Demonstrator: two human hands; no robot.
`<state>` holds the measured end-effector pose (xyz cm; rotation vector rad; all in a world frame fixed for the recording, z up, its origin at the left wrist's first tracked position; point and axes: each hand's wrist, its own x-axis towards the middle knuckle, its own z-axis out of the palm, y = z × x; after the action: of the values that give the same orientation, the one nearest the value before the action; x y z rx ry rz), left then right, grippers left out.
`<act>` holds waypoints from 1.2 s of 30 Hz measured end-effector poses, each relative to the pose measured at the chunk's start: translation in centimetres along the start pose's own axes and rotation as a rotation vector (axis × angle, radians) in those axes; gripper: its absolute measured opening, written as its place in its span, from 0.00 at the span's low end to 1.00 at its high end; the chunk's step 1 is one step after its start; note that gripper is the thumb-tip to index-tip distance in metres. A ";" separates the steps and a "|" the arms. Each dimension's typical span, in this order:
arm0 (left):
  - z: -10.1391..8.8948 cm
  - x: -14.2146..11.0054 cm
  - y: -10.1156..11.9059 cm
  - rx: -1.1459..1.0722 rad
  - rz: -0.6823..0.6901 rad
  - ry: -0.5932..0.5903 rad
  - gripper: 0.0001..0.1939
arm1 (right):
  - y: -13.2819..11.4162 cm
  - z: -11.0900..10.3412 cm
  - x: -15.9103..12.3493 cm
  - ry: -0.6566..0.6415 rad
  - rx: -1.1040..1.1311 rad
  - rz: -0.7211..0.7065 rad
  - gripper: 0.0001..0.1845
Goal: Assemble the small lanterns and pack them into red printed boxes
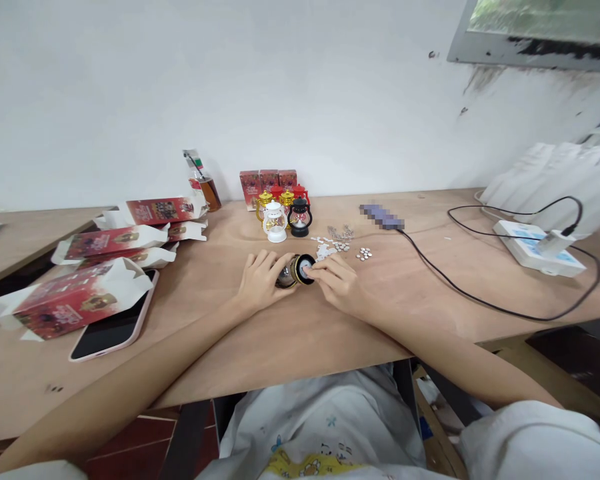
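Note:
My left hand [260,280] is wrapped round a small lantern [294,267] with a clear body and a black and gold base. The lantern lies on its side, its underside turned to the right, where a pale round disc shows. My right hand [337,280] has thumb and fingertips pinched together at that underside; whatever sits between them is too small to make out. Just beyond the hands lie small white tabs [325,251], thin metal pieces [341,233] and several silver button-like discs [365,254].
A white lantern [275,221] and a black lantern [299,219] stand before gold and red ones. Red boxes [250,188] stand behind. Open cartons [85,297] and a phone [115,327] lie left. A black cable [460,293] runs right to a power strip [537,250].

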<state>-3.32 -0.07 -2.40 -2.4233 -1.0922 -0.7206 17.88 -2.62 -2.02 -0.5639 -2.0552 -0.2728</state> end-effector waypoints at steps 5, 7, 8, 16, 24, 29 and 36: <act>0.1 -0.1 -0.1 -0.006 0.012 0.025 0.29 | 0.5 -0.4 0.3 0.008 0.059 0.003 0.12; 0.1 -0.1 0.0 -0.024 0.006 0.043 0.28 | 0.6 -0.5 0.3 -0.009 0.076 0.010 0.10; 0.0 -0.2 0.0 -0.034 -0.002 0.056 0.28 | 0.5 -0.5 0.2 -0.022 0.077 0.011 0.10; -0.4 -0.2 0.2 -0.036 -0.021 0.134 0.26 | 0.5 -0.1 -0.2 0.003 0.046 0.072 0.11; -0.3 -0.3 0.7 0.095 -0.012 0.032 0.26 | 1.3 0.2 -0.2 -0.037 0.218 0.135 0.17; -0.2 -0.3 0.7 0.118 -0.033 0.061 0.25 | 2.0 0.3 -0.2 -0.134 0.289 0.165 0.14; -0.3 -0.3 0.7 0.096 -0.029 0.059 0.24 | 2.1 0.2 -0.3 -0.163 0.266 0.178 0.14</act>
<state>-3.02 -0.79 -2.46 -2.2960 -1.1145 -0.7275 18.91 -0.75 -2.51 -0.6149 -2.1367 0.1545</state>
